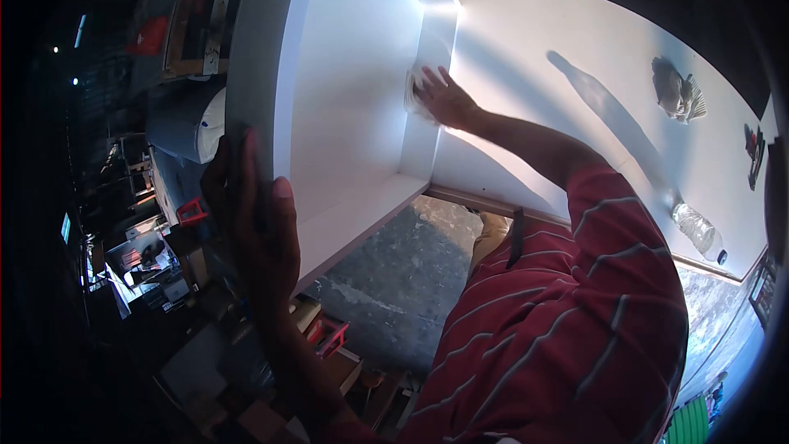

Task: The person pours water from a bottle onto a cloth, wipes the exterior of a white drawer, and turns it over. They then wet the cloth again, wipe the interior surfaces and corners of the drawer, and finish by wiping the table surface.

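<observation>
Left hand [251,222], nearest the camera and in shadow, lies flat with fingers extended against the outer face and front edge of the white laminated box-shaped cabinet carcass [345,115]; it steadies the side panel without closing around anything. Right hand [444,99], at the end of an outstretched bare forearm, reaches deep into the cabinet's interior and presses a small pale folded cloth pad [415,90] against the inner back corner, fingers spread over the pad and bent lightly around it. The pad sits where the rear panel meets the side panel, in the brightly lit part of the box.

Red shirt with thin grey stripes [567,321] fills the lower right of the view. The cabinet rests on a broad white flat board [575,57] that serves as the work surface. On this board, well apart from the cabinet, lie a clear plastic bottle with a dark cap [697,232] near the board's edge, a crumpled grey rag [678,92] farther out, and a small dark object with red on it [753,152], too small to identify. Beyond the left hand, a cluttered dim workshop area [156,247] is visible.
</observation>
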`<state>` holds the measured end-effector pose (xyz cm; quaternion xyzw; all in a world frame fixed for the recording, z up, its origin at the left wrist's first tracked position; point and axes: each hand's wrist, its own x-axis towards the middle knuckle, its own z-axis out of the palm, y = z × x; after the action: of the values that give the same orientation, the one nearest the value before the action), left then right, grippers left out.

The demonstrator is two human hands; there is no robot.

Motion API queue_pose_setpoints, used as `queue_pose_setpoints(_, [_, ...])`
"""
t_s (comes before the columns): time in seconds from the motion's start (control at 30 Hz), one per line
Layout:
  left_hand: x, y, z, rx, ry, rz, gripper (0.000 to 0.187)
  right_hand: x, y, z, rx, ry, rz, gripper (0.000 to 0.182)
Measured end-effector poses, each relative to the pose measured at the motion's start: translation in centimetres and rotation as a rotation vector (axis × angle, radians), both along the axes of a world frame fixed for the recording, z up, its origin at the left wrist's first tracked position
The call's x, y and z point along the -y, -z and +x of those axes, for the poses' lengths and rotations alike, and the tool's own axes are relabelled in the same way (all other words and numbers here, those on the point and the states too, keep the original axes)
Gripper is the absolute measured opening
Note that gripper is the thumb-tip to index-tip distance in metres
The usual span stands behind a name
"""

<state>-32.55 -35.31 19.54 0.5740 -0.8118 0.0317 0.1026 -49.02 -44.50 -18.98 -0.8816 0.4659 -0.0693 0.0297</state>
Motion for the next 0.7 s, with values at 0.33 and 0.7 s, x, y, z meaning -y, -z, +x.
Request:
queue_pose_setpoints(0.33, [0.1,0.0,0.5,-0.018,-0.005,0.024,0.048,5.5,0.3,-1.1,0.399,0.242,-0.097,0.031])
queue_pose_setpoints(0.7, [-0.1,-0.1,0.3,0.031,-0.015,0.016,0.050,6.3,-0.7,-3.0,0.078,0.244,-0.059,0.034])
